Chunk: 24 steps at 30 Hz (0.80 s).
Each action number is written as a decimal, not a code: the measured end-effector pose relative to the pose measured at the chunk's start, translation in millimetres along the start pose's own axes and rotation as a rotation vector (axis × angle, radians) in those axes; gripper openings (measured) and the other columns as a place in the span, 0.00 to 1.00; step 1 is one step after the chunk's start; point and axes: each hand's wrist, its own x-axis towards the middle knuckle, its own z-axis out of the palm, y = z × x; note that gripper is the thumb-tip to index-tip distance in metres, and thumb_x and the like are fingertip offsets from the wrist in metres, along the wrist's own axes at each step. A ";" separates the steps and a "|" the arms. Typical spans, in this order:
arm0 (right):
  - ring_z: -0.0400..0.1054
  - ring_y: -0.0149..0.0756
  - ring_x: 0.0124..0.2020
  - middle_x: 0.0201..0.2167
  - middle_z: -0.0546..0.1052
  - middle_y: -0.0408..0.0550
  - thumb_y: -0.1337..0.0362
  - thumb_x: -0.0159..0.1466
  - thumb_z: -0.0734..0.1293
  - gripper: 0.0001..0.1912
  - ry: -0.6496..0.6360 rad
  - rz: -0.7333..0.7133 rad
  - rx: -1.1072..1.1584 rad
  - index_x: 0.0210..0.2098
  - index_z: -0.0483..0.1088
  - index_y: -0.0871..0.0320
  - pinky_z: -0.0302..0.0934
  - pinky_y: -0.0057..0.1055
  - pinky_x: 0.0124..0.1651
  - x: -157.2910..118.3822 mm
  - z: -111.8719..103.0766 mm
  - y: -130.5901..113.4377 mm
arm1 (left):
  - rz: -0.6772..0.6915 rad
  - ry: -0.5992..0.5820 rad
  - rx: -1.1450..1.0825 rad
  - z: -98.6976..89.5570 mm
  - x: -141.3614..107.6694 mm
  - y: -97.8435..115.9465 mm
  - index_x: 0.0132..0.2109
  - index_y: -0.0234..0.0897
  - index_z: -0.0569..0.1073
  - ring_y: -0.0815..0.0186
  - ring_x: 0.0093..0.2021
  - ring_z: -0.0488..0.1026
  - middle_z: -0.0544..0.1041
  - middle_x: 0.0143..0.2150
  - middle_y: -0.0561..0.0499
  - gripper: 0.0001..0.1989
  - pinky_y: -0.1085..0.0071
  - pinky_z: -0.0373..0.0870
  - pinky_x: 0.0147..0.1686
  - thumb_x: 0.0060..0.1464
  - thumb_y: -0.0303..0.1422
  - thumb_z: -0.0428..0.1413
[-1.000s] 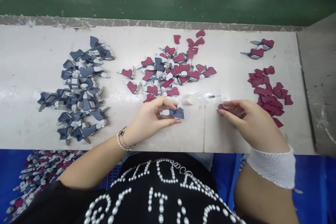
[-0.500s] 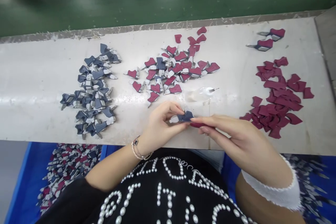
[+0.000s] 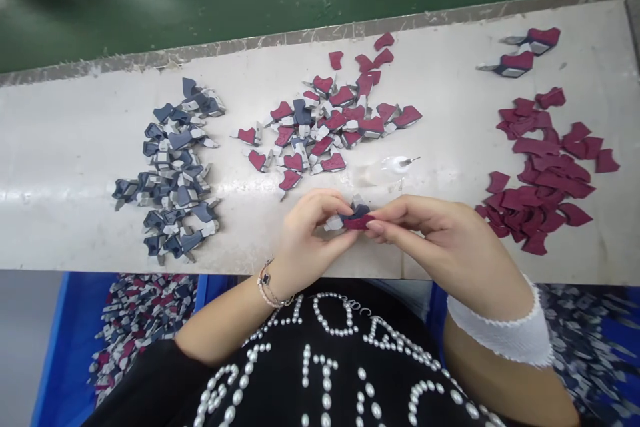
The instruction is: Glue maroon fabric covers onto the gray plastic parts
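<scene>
**Two hands joined at a blue-grey part and a red piece**

The left hand (image 3: 313, 230), thumb and fingers drawn narrow, grips the blue-grey part (image 3: 358, 213) by its white side. The right hand (image 3: 445, 233) pinches the red piece (image 3: 357, 222) between thumb and fingertips, against the near side of the part. Both lie above the front of the white worktop (image 3: 450, 147), near its middle. Long axes: the part and the red piece run roughly left to right — the part's white end (image 3: 333, 222) points left into the left hand, its blue-grey end toward the right hand.

Beyond the hands, a clear bottle (image 3: 375, 173) lies on its side, needle tip pointing right. Behind it spreads a cluster of mostly red-topped parts (image 3: 334, 121). Left: a heap of blue-grey and white parts (image 3: 183, 195). Right: a pile of loose red pieces (image 3: 560, 180) — with two red-topped parts (image 3: 543, 39) behind, narrow tips pointing left. Below the worktop, a blue bin (image 3: 55, 347) holds many mixed parts.
</scene>
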 end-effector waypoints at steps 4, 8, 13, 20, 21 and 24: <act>0.74 0.35 0.28 0.27 0.81 0.42 0.55 0.65 0.71 0.09 0.033 0.024 0.003 0.31 0.78 0.51 0.68 0.31 0.30 3.2 1.7 0.1 | 0.016 -0.006 -0.003 0.2 -0.7 -2.2 0.43 0.39 0.74 0.66 0.43 0.76 0.76 0.42 0.50 0.12 0.68 0.78 0.42 0.53 0.29 0.67; 0.76 0.36 0.30 0.29 0.82 0.43 0.55 0.66 0.71 0.10 0.032 0.041 0.053 0.32 0.77 0.53 0.69 0.31 0.32 5.1 2.1 1.5 | 0.029 0.001 0.025 -0.9 0.2 -2.4 0.43 0.39 0.74 0.66 0.43 0.76 0.76 0.42 0.49 0.11 0.69 0.79 0.40 0.54 0.30 0.66; 0.78 0.37 0.31 0.30 0.82 0.43 0.55 0.66 0.71 0.10 0.018 0.047 0.080 0.33 0.77 0.53 0.70 0.32 0.34 6.4 3.4 1.9 | 0.063 0.005 0.049 -3.1 1.1 -2.3 0.44 0.39 0.74 0.66 0.44 0.76 0.77 0.42 0.50 0.12 0.69 0.79 0.42 0.54 0.29 0.66; 0.77 0.37 0.28 0.28 0.82 0.43 0.54 0.65 0.72 0.10 0.060 0.052 0.046 0.31 0.76 0.52 0.69 0.32 0.31 8.2 7.0 -0.2 | 0.118 -0.006 0.075 -5.0 0.5 -2.4 0.45 0.40 0.75 0.66 0.44 0.77 0.78 0.41 0.50 0.12 0.69 0.79 0.41 0.54 0.30 0.66; 0.77 0.36 0.28 0.28 0.82 0.42 0.54 0.64 0.72 0.11 0.061 0.056 0.045 0.31 0.76 0.52 0.68 0.31 0.31 7.7 6.4 -0.8 | 0.123 -0.005 0.069 -5.4 0.1 -2.3 0.45 0.40 0.75 0.66 0.43 0.77 0.78 0.41 0.50 0.12 0.70 0.78 0.40 0.54 0.29 0.66; 0.76 0.35 0.27 0.27 0.80 0.41 0.51 0.64 0.72 0.13 0.045 0.084 0.033 0.30 0.74 0.52 0.67 0.30 0.29 4.9 2.6 -2.6 | 0.116 -0.010 0.036 -7.3 -1.9 -1.2 0.45 0.40 0.75 0.67 0.41 0.76 0.78 0.41 0.50 0.14 0.71 0.77 0.37 0.52 0.28 0.67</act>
